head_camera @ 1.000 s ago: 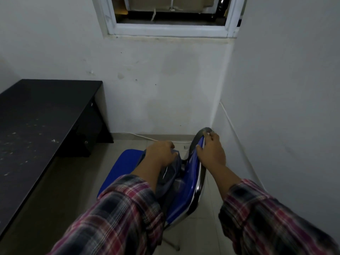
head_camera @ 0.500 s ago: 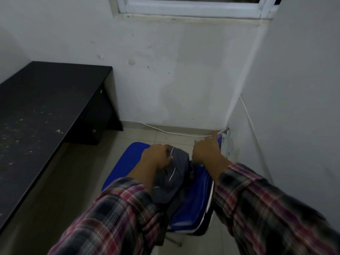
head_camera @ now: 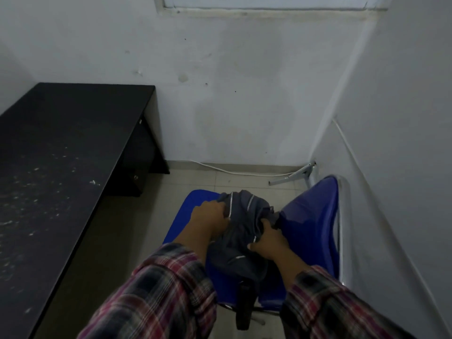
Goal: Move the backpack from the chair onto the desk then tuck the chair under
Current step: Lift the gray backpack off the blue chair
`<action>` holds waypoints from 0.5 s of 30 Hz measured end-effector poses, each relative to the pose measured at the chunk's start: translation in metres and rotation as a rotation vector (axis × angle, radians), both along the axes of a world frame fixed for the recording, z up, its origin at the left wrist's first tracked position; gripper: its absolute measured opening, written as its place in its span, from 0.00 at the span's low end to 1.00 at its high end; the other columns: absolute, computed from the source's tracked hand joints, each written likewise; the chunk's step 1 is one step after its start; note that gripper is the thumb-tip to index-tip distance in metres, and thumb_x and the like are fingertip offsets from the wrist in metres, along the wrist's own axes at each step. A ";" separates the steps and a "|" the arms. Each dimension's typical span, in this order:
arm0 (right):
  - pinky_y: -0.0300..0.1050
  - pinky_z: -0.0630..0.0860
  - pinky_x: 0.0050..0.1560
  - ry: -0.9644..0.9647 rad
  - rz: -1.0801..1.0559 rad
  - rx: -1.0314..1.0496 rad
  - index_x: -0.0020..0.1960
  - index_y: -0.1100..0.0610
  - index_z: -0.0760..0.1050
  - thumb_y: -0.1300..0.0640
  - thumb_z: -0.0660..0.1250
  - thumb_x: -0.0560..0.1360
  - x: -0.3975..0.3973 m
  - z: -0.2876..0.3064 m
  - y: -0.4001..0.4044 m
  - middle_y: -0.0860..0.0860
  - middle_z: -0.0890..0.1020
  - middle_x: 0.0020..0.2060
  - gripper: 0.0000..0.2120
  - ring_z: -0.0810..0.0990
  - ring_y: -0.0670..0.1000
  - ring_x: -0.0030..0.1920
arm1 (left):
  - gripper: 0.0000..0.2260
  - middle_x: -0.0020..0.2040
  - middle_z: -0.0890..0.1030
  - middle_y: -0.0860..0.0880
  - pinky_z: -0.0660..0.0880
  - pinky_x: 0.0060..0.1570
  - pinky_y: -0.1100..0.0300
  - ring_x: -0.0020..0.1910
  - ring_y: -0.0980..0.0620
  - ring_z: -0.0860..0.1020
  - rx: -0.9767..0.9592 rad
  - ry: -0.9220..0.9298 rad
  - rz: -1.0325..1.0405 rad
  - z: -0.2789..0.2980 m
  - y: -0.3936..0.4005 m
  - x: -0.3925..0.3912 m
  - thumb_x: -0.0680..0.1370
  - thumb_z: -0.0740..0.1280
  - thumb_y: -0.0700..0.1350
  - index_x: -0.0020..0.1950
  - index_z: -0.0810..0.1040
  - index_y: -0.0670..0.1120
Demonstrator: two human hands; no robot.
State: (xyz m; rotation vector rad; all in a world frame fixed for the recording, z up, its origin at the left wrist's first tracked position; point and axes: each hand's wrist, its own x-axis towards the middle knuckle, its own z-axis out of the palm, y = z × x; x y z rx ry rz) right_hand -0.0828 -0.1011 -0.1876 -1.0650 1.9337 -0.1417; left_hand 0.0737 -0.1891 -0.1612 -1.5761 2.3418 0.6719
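While backpack [head_camera: 241,231] sits on blue chair [head_camera: 310,231], I have left hand [head_camera: 210,222] and right hand [head_camera: 267,241], fingers clamped on slack fabric. Risks: dangling strap [head_camera: 243,304] snagging chair frame; fabric slipping short of table [head_camera: 61,167].

You're in a small, bare room, like a plain home study or office corner: scuffed white walls [head_camera: 244,94], a window sill [head_camera: 264,11] at the top of the frame, a black desk [head_camera: 61,167] at left, a blue chair [head_camera: 310,221] lower right, tiled floor [head_camera: 195,182].
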 end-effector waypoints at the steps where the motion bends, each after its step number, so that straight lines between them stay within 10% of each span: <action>1: 0.56 0.74 0.65 0.068 -0.024 -0.015 0.76 0.50 0.56 0.54 0.66 0.76 0.007 -0.004 0.000 0.61 0.70 0.68 0.32 0.74 0.62 0.63 | 0.16 0.60 0.78 0.43 0.74 0.59 0.47 0.59 0.43 0.75 0.014 -0.015 -0.007 -0.002 -0.003 0.009 0.78 0.62 0.52 0.63 0.74 0.46; 15: 0.47 0.72 0.43 -0.011 -0.463 -0.348 0.55 0.56 0.79 0.67 0.58 0.76 0.077 0.058 -0.114 0.61 0.81 0.54 0.15 0.78 0.59 0.47 | 0.26 0.74 0.67 0.42 0.65 0.69 0.44 0.71 0.41 0.67 0.019 0.063 -0.002 -0.001 -0.033 0.101 0.82 0.50 0.60 0.75 0.62 0.47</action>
